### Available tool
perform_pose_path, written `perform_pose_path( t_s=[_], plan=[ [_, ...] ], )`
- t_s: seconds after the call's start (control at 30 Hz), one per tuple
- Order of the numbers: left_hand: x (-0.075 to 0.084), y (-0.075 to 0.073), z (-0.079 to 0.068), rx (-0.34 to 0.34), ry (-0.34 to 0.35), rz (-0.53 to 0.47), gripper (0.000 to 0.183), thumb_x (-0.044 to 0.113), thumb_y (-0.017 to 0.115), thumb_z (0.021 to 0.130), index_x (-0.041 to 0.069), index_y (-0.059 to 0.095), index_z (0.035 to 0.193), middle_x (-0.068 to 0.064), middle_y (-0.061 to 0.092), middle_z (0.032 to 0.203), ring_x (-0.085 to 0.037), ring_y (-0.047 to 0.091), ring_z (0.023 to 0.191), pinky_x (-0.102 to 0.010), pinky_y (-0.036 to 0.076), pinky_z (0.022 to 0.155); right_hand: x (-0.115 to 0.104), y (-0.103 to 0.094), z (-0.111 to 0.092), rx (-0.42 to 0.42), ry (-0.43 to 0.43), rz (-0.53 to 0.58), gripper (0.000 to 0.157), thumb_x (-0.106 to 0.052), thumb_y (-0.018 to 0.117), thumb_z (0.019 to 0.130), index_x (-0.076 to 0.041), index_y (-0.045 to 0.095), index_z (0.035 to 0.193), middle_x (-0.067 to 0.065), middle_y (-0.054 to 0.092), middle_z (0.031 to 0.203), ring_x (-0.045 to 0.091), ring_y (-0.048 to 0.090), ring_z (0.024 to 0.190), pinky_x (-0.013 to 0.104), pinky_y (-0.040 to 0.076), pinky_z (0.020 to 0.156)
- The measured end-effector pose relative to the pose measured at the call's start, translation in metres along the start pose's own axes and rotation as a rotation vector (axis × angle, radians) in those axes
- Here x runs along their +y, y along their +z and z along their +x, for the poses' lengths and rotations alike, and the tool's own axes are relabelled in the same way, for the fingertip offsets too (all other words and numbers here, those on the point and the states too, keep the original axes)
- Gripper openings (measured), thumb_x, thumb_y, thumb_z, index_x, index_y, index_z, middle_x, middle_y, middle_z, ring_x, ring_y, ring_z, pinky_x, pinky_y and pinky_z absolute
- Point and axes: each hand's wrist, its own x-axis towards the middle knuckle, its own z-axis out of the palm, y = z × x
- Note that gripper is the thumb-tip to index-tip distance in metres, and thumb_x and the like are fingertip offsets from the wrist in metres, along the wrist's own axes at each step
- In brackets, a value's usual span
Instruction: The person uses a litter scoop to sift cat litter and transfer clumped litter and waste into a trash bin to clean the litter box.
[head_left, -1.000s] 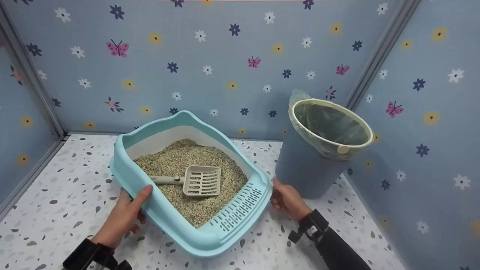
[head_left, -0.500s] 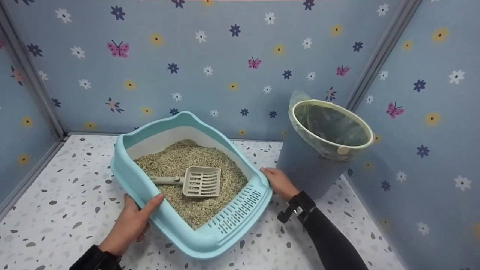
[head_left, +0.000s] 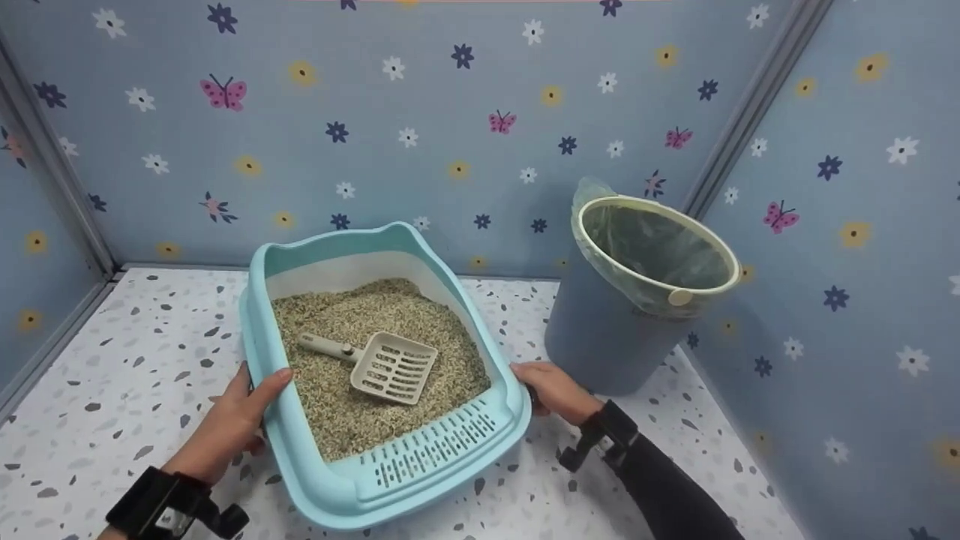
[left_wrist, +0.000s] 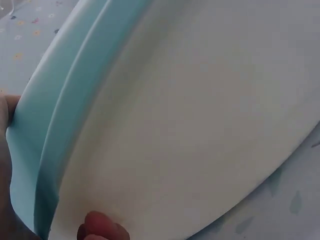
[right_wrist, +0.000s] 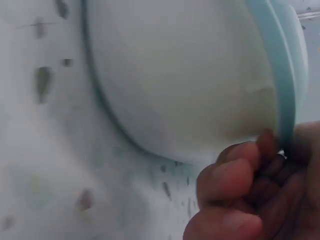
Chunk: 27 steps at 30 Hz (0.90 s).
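Observation:
A light-blue and white litter box [head_left: 405, 484] sits at an angle on the speckled surface in the head view. Inside, cat litter [head_left: 390, 307] is heaped toward the back. On top lies a beige slotted litter scoop [head_left: 394, 367], its handle pointing up and left. My left hand [head_left: 232, 420] grips the box's left rim, thumb over the top and fingers beneath. At the right front corner, my right hand [head_left: 559, 394] holds the rim with curled fingers [right_wrist: 227, 177] below its edge. Both wrist views show the white lower wall from outside.
A grey-blue trash bin [head_left: 607, 330] with a cream ring and a clear liner bag stands right of the box, close to my right hand. Flower-patterned panels [head_left: 450, 127] rise behind and at both sides of the speckled surface [head_left: 142, 345].
The litter box has turned clockwise, its slotted front swinging left toward me. The scoop has turned with it. My right hand, beside the corner earlier, has taken hold of the rim.

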Motion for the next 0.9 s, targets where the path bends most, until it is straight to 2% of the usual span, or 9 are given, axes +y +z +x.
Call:
perform_pose_path(
  t_s=[0.1, 0.2, 0.27, 0.37, 0.5, 0.63, 0.67, 0.77, 0.9],
  plan=[
    [0.004, 0.008, -0.010, 0.006, -0.027, 0.015, 0.098, 0.062, 0.048, 0.116, 0.020, -0.013, 0.179, -0.026, 0.060, 0.122, -0.027, 0.064, 0.081, -0.036, 0.054, 0.059, -0.008, 0.001, 0.023, 0.070, -0.009, -0.080, 0.048, -0.035, 0.046, 0.121, 0.000, 0.079, 0.123, 0.001, 0.068, 0.086, 0.012, 0.061, 0.074, 0.028, 0.050, 0.071],
    [0.006, 0.014, -0.017, 0.000, -0.042, 0.018, 0.094, 0.061, 0.050, 0.116, 0.012, 0.002, 0.180, -0.012, 0.058, 0.092, -0.021, 0.051, 0.066, -0.031, 0.046, 0.052, -0.013, 0.000, 0.041, 0.117, -0.026, -0.124, 0.047, -0.030, 0.045, 0.121, 0.005, 0.076, 0.128, 0.005, 0.072, 0.098, 0.016, 0.066, 0.090, 0.032, 0.054, 0.090],
    [0.006, 0.016, -0.018, 0.005, -0.035, 0.013, 0.090, 0.059, 0.053, 0.116, 0.009, 0.011, 0.179, -0.007, 0.053, 0.082, -0.018, 0.045, 0.061, -0.029, 0.044, 0.051, -0.013, 0.000, 0.047, 0.120, -0.020, -0.099, 0.047, -0.026, 0.045, 0.121, 0.008, 0.074, 0.133, 0.008, 0.072, 0.101, 0.019, 0.067, 0.094, 0.035, 0.055, 0.092],
    [0.004, 0.014, -0.016, 0.026, -0.019, 0.000, 0.082, 0.056, 0.056, 0.116, 0.009, 0.024, 0.175, -0.005, 0.053, 0.077, -0.015, 0.043, 0.055, -0.029, 0.043, 0.048, -0.011, 0.001, 0.048, 0.102, -0.013, -0.050, 0.046, -0.024, 0.044, 0.121, 0.008, 0.072, 0.140, 0.010, 0.073, 0.105, 0.020, 0.068, 0.096, 0.035, 0.056, 0.093],
    [0.002, 0.006, -0.012, 0.041, 0.003, -0.003, 0.078, 0.055, 0.057, 0.116, 0.008, 0.030, 0.172, -0.007, 0.058, 0.079, -0.015, 0.045, 0.053, -0.030, 0.044, 0.046, -0.008, 0.008, 0.043, 0.090, -0.046, -0.021, 0.046, -0.026, 0.044, 0.120, 0.005, 0.073, 0.140, 0.010, 0.076, 0.111, 0.018, 0.071, 0.101, 0.032, 0.057, 0.094],
    [0.000, -0.005, -0.004, 0.012, 0.024, 0.002, 0.086, 0.055, 0.055, 0.116, 0.010, 0.018, 0.179, -0.011, 0.062, 0.089, -0.016, 0.049, 0.057, -0.031, 0.047, 0.050, -0.002, 0.018, 0.030, 0.069, -0.060, 0.051, 0.047, -0.027, 0.045, 0.120, 0.007, 0.072, 0.138, 0.014, 0.078, 0.112, 0.019, 0.074, 0.099, 0.031, 0.060, 0.087],
    [0.000, -0.007, -0.001, 0.004, 0.027, -0.004, 0.088, 0.055, 0.055, 0.116, 0.012, 0.014, 0.180, -0.012, 0.064, 0.093, -0.017, 0.056, 0.061, -0.032, 0.051, 0.052, -0.001, 0.020, 0.025, 0.058, -0.054, 0.080, 0.048, -0.028, 0.045, 0.120, 0.007, 0.071, 0.139, 0.014, 0.078, 0.113, 0.018, 0.075, 0.099, 0.031, 0.061, 0.086],
    [-0.001, -0.013, 0.006, -0.022, 0.043, -0.012, 0.089, 0.053, 0.055, 0.117, 0.013, 0.008, 0.181, -0.019, 0.069, 0.109, -0.023, 0.069, 0.074, -0.035, 0.059, 0.058, 0.003, 0.025, 0.011, 0.037, -0.040, 0.128, 0.050, -0.034, 0.045, 0.121, 0.007, 0.071, 0.136, 0.011, 0.079, 0.103, 0.016, 0.076, 0.087, 0.029, 0.061, 0.070],
    [-0.002, -0.017, 0.013, -0.062, 0.073, -0.026, 0.086, 0.049, 0.052, 0.118, 0.010, 0.007, 0.180, -0.029, 0.066, 0.134, -0.031, 0.078, 0.095, -0.045, 0.068, 0.070, 0.007, 0.030, -0.007, 0.009, -0.044, 0.155, 0.053, -0.037, 0.042, 0.122, 0.006, 0.071, 0.128, 0.002, 0.070, 0.082, 0.009, 0.060, 0.062, 0.025, 0.047, 0.053]
  ],
)
